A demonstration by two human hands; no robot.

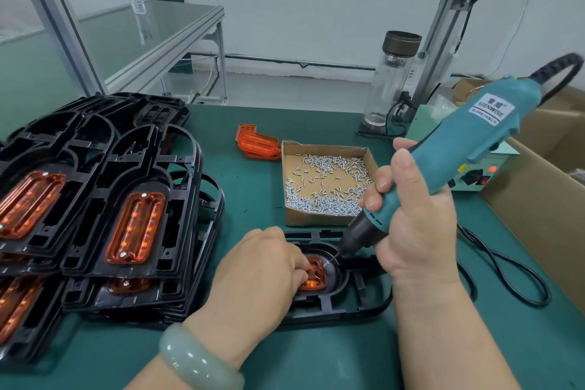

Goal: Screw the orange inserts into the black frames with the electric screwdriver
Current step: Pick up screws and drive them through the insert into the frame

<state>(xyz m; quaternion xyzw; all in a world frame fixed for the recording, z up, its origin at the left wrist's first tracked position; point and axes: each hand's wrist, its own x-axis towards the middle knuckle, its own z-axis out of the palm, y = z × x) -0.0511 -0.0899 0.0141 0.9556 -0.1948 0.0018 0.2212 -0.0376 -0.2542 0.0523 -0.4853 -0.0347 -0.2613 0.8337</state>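
A black frame (354,298) lies on the green mat in front of me with an orange insert (316,275) seated in it. My left hand (256,275) rests on the insert, its fingers curled down onto it and hiding most of it. My right hand (411,218) grips the teal electric screwdriver (449,152), tilted so its bit tip carries a small screw (329,261) just above the insert's upper right corner. Several loose orange inserts (256,144) lie at the back of the mat.
Stacks of black frames with orange inserts fitted (104,196) fill the left side. A cardboard tray of small silver screws (326,180) sits behind the work. A clear bottle (392,79), a power unit (474,174), its black cable (512,279) and a cardboard box (544,206) stand at right.
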